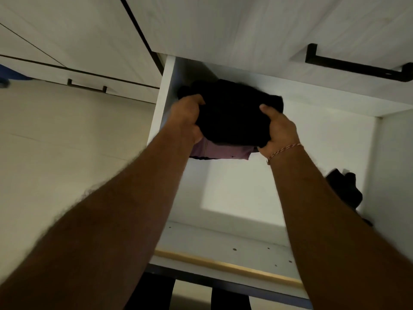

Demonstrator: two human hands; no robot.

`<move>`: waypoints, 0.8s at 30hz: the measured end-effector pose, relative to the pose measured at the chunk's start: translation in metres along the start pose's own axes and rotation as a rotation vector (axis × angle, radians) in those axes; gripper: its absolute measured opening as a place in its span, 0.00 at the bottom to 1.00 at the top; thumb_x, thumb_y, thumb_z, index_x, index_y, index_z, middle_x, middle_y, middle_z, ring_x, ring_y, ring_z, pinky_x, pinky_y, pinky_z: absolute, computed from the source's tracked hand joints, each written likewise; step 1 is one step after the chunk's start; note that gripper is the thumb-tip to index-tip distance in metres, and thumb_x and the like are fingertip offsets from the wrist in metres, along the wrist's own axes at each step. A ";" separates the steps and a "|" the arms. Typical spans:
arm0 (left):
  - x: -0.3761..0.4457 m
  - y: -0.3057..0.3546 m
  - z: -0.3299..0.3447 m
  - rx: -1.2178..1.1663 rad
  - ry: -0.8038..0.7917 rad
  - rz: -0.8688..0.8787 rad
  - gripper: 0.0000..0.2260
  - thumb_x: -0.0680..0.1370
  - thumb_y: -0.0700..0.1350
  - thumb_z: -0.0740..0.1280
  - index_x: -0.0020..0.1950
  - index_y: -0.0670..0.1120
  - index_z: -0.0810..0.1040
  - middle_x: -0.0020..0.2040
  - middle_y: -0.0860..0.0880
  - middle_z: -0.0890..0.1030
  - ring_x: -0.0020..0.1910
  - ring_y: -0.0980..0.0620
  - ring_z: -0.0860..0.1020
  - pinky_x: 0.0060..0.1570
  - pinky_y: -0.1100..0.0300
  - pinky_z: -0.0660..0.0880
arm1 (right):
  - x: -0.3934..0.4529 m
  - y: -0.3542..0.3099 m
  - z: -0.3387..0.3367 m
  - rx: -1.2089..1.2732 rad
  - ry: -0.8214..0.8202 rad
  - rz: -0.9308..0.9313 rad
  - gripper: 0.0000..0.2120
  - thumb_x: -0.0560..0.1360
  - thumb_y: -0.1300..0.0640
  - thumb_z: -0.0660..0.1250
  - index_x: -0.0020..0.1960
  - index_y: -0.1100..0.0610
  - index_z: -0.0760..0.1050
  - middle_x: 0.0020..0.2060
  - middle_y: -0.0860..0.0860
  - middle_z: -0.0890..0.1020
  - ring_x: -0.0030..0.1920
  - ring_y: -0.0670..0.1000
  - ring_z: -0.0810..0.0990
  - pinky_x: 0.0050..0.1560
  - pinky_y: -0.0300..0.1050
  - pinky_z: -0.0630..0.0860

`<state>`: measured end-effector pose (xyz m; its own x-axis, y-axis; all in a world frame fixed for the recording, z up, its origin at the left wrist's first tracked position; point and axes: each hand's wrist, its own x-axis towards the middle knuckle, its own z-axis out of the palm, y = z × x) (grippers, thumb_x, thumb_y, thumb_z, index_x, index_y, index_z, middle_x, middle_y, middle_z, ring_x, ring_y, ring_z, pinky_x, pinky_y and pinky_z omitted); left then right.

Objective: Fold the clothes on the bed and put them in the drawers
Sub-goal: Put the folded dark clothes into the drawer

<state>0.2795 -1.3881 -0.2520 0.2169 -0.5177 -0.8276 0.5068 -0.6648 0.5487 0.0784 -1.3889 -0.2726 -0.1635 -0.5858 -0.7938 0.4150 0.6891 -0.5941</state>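
Observation:
A folded black garment (232, 113) is held over the back left corner of an open white drawer (245, 198). My left hand (185, 117) grips its left side and my right hand (279, 128) grips its right side, thumb on top. Under the black garment a folded purple garment (221, 152) shows its near edge; I cannot tell whether my fingers also hold it or whether it rests on the drawer floor. A thin bracelet sits on my right wrist.
Another dark item (345, 189) lies against the drawer's right wall. Above the open drawer is a shut drawer front with a black handle (357, 66). To the left is a lower shut drawer with a handle (87, 86) and pale floor (55, 153).

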 end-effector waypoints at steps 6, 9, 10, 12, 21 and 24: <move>-0.016 -0.017 -0.011 -0.059 -0.124 -0.019 0.18 0.75 0.48 0.72 0.64 0.51 0.78 0.57 0.44 0.86 0.55 0.38 0.85 0.50 0.40 0.83 | -0.021 0.007 -0.012 0.034 -0.073 -0.001 0.20 0.74 0.56 0.78 0.64 0.58 0.80 0.56 0.57 0.86 0.54 0.61 0.87 0.54 0.60 0.84; -0.014 -0.047 -0.025 -0.016 -0.138 -0.152 0.25 0.76 0.53 0.77 0.70 0.46 0.78 0.62 0.40 0.84 0.58 0.36 0.84 0.61 0.37 0.79 | -0.026 0.032 -0.028 -0.078 -0.058 0.193 0.21 0.74 0.62 0.77 0.64 0.66 0.78 0.54 0.63 0.86 0.53 0.63 0.86 0.56 0.60 0.83; -0.011 -0.058 -0.031 0.056 -0.114 -0.163 0.26 0.75 0.51 0.78 0.70 0.43 0.78 0.59 0.40 0.85 0.56 0.37 0.85 0.59 0.40 0.81 | -0.027 0.041 -0.036 -0.137 -0.067 0.231 0.21 0.75 0.63 0.76 0.66 0.67 0.77 0.56 0.63 0.85 0.54 0.63 0.86 0.57 0.60 0.83; -0.006 -0.070 -0.043 0.207 -0.039 -0.123 0.25 0.73 0.46 0.79 0.68 0.42 0.78 0.53 0.41 0.87 0.50 0.39 0.86 0.51 0.45 0.84 | -0.027 0.056 -0.049 -0.160 -0.086 0.210 0.20 0.76 0.64 0.74 0.67 0.65 0.76 0.59 0.62 0.84 0.56 0.62 0.85 0.59 0.58 0.82; -0.066 -0.097 -0.097 0.204 -0.373 0.216 0.17 0.70 0.42 0.79 0.59 0.45 0.85 0.58 0.42 0.86 0.59 0.43 0.85 0.53 0.56 0.82 | -0.084 0.096 -0.120 0.000 -0.366 0.018 0.26 0.67 0.57 0.84 0.63 0.57 0.82 0.63 0.61 0.83 0.63 0.60 0.83 0.61 0.53 0.81; -0.083 -0.127 -0.133 0.547 -0.350 0.220 0.14 0.70 0.44 0.82 0.54 0.48 0.86 0.52 0.50 0.88 0.53 0.53 0.86 0.49 0.62 0.81 | -0.099 0.125 -0.160 -0.265 -0.353 0.098 0.27 0.64 0.55 0.86 0.61 0.56 0.83 0.60 0.57 0.85 0.62 0.56 0.84 0.61 0.51 0.81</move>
<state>0.3081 -1.1894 -0.2687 -0.0627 -0.7540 -0.6539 -0.0325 -0.6533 0.7564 0.0029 -1.1764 -0.2886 0.1996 -0.5906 -0.7819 0.1626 0.8069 -0.5679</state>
